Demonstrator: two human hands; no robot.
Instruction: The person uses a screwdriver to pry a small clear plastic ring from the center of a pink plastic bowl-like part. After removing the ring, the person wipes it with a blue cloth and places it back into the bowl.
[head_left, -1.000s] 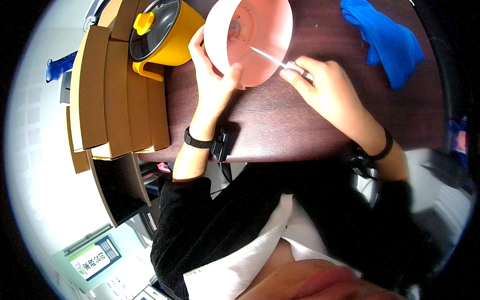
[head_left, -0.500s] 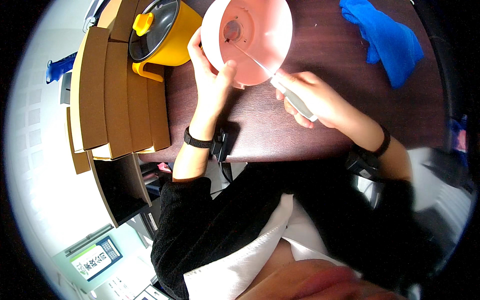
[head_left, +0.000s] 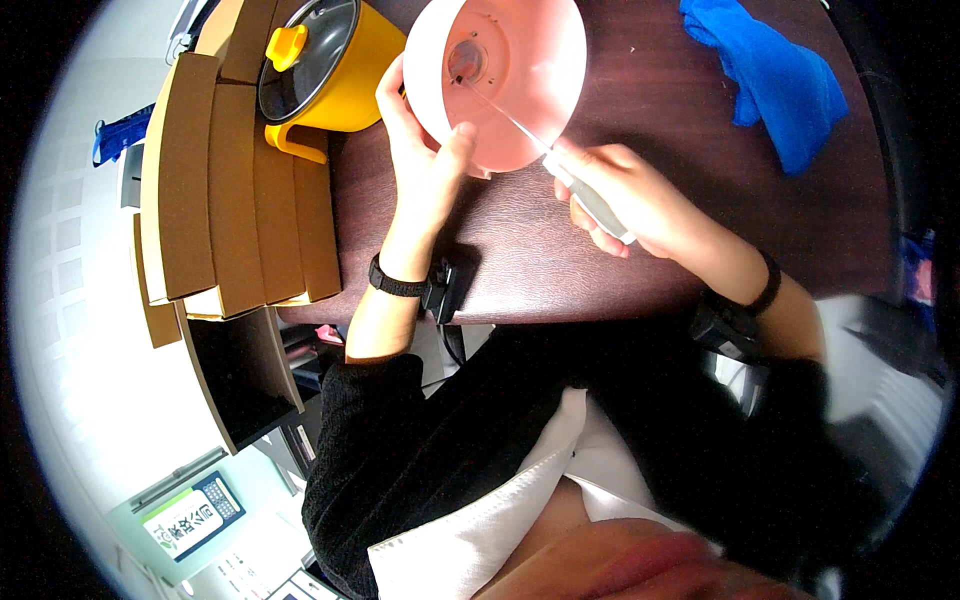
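Note:
My left hand (head_left: 425,170) grips a pink round shell (head_left: 530,50) by its left side, tipped so its inside faces me. A recessed ring with small holes and a round centre (head_left: 468,60) shows inside. My right hand (head_left: 625,200) is wrapped round the white-and-grey handle of a screwdriver (head_left: 593,205); its thin metal shaft reaches into the shell, the tip at a small dark spot beside the centre. Behind my left hand stands a yellow pot (head_left: 370,75) with a dark lid.
A dark wood table (head_left: 540,260) is under my hands. Folded cardboard boxes (head_left: 235,200) lie along the left, above a dark open shelf (head_left: 240,380). A blue cloth (head_left: 770,85) lies at the back right. Black devices are strapped to both wrists.
Since one second ago my right hand has shifted its hold, baring more of the handle, and the shell has turned slightly to show its centre. The last half second looks almost unchanged.

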